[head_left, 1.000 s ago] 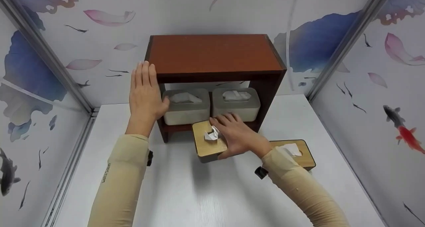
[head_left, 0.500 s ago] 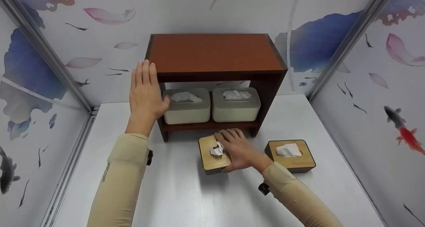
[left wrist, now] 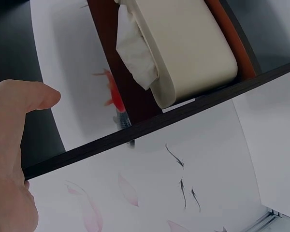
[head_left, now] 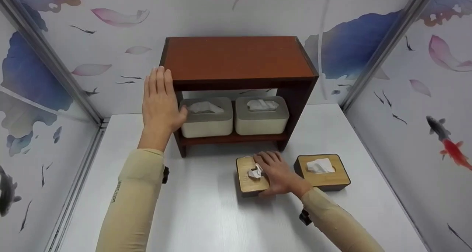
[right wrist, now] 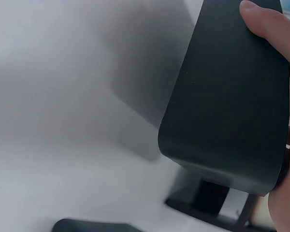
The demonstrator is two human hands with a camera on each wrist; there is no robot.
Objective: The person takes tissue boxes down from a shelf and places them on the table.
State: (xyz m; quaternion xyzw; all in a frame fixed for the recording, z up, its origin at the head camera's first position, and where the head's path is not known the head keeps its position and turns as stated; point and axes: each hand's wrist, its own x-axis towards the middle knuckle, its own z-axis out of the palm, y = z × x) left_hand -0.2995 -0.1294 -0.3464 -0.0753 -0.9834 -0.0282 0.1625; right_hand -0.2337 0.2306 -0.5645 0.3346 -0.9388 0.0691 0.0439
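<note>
My right hand (head_left: 278, 174) grips a dark tissue box (head_left: 247, 180) with a wooden lid, thumb on the near side and fingers across the far side. A white tissue pokes out of its lid. In the right wrist view the thumb presses the dark wall of this tissue box (right wrist: 227, 92). My left hand (head_left: 160, 102) lies with straight fingers along the left side of the brown shelf (head_left: 239, 58), its thumb by the front edge. Two beige tissue boxes stand inside the shelf, a left one (head_left: 207, 126) and a right one (head_left: 261, 124).
A second wooden-lidded tissue box (head_left: 323, 174) sits on the white table (head_left: 206, 222), right of the held one. Printed wall panels (head_left: 125, 52) enclose the table at the back and both sides.
My right hand has drawn the wooden-lidded tissue box back from the shelf front, toward me and to the right, nearer the second one. The left hand stays at the shelf's side.
</note>
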